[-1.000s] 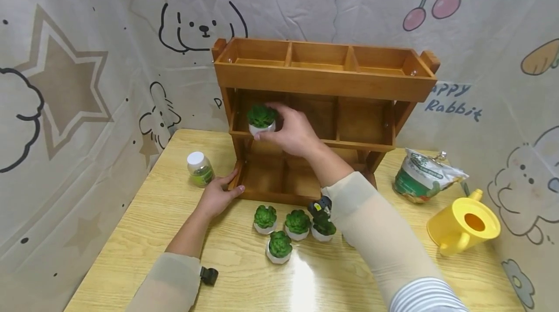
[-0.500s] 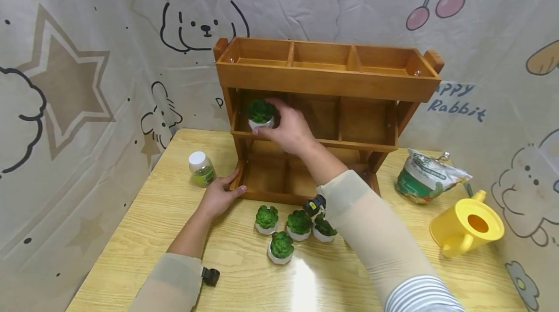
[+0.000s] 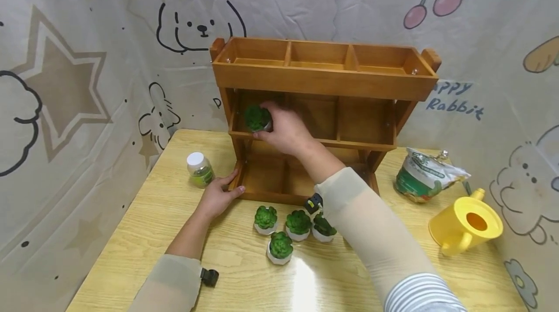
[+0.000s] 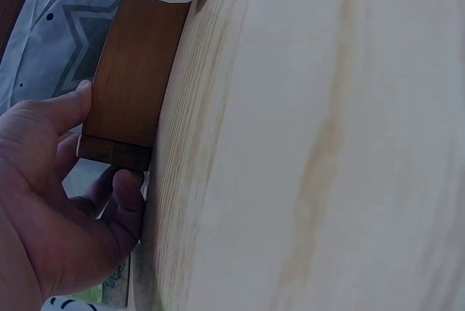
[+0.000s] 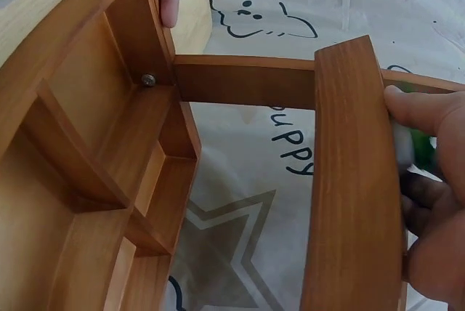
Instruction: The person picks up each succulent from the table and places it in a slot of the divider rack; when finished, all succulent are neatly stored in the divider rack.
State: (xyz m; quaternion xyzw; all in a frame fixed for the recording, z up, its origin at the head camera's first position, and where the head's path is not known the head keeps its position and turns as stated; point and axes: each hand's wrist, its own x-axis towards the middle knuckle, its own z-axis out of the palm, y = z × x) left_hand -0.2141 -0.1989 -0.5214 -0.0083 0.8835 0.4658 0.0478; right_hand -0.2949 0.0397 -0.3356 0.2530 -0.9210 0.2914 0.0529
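Note:
A three-tier wooden plant stand [image 3: 325, 83] stands at the back of the table, each tier divided into compartments. My right hand [image 3: 286, 130] holds a small green succulent [image 3: 256, 117] in a white pot inside the left compartment of the middle tier. In the right wrist view, the tier's front board [image 5: 356, 195] hides most of that pot. My left hand [image 3: 218, 196] grips the lower left corner of the bottom tier. The left wrist view shows its fingers and thumb around the wooden end [image 4: 131, 86].
Several potted succulents [image 3: 279, 246] stand on the table before the stand. A white-capped jar [image 3: 201, 170] is left of it. At right are a clipped green-and-white bag [image 3: 425, 176] and a yellow watering can [image 3: 463, 227]. A printed cloth [image 3: 305, 1] hangs behind.
My right hand has moved the succulent slightly down and deeper into the middle-left compartment, and less of its white pot shows. The left hand has stayed at the corner.

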